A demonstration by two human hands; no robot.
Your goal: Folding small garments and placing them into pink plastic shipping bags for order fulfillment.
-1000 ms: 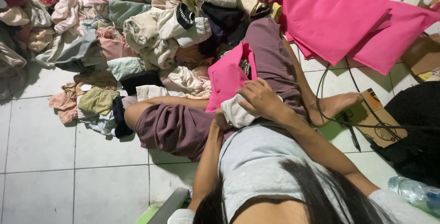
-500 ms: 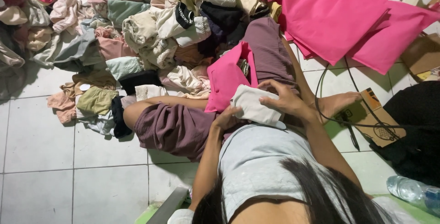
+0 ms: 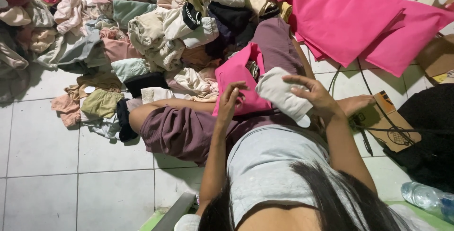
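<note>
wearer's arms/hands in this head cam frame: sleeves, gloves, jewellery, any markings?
Both arms are bare from the shoulder down: no sleeves reach them, only a light grey sleeveless top on the torso. The left hand and right hand wear no gloves. No rings, watch, bracelets or markings are visible on hands or wrists at this resolution. Fingers are slim; nail detail is too small to tell.
</note>
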